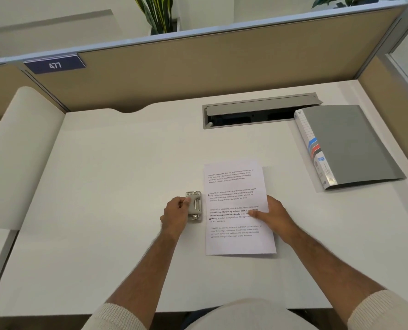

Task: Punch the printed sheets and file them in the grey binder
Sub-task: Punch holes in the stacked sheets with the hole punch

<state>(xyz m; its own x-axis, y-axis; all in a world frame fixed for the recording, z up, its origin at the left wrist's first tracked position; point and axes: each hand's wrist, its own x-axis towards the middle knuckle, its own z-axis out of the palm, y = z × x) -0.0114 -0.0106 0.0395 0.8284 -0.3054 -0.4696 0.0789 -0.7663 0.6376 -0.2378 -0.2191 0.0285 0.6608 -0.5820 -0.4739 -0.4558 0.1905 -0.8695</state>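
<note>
The printed sheets (236, 241) lie flat in the middle of the white desk, with two punched holes along their left edge. A small metal hole punch (194, 206) stands just left of the sheets, apart from them. My left hand (175, 214) grips the punch from its left side. My right hand (270, 214) rests on the right edge of the sheets, thumb on top of the paper. The grey binder (355, 144) lies closed at the back right of the desk, its labelled spine facing left.
An open cable tray (260, 110) is set into the desk behind the sheets, partly under the binder's corner. Tan partition walls (198, 75) enclose the desk at the back and right. A white rounded panel (19, 151) rises on the left.
</note>
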